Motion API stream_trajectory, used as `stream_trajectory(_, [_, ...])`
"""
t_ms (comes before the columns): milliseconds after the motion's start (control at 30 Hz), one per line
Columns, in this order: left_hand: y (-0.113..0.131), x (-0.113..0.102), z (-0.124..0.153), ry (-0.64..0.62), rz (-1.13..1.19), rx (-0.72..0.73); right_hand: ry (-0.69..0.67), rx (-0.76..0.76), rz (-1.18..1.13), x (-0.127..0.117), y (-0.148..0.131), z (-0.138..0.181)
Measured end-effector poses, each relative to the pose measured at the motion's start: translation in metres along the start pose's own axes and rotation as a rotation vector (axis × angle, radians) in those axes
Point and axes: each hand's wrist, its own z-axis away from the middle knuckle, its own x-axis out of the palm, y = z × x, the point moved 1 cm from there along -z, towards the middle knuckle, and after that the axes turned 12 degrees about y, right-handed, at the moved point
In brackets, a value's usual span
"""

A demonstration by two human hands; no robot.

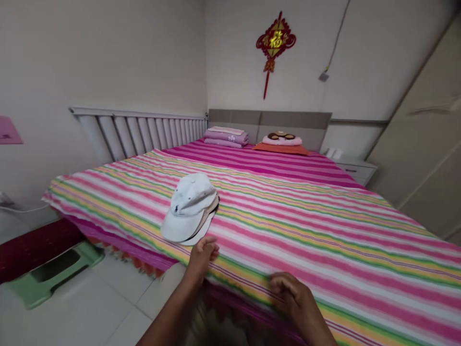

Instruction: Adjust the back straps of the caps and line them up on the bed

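A small stack of caps [194, 194] rests on the striped bedspread, left of the middle. The top cap is white with a small dark logo, and the edges of beige, dark and white caps show under it. Just below the brims is my left hand [203, 253], its fingers loosely curled and apart from the thumb, with nothing visible in it. My right hand [291, 294] hovers over the near edge of the striped bedspread [288, 221]. It is slightly blurred, with half-bent fingers and nothing seen between them.
Folded purple bedding [225, 138] and a pillow [283, 139] on an orange piece lie by the headboard [295, 122]. A white slatted rail [140, 129] runs along the left. On the floor at left stands a green stool [54, 276]; a nightstand [355, 170] is at right.
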Motion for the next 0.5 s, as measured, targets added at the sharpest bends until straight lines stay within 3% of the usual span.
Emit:
stream_trajectory(233, [-0.008,-0.066,-0.02,0.312,0.213,-0.138,-0.099,0.058,0.122,0.016,0.031,0.031])
stream_trajectory(500, [-0.001,-0.079,-0.037,0.429,0.356,-0.154,-0.13,0.14,0.109,0.011,0.045,0.042])
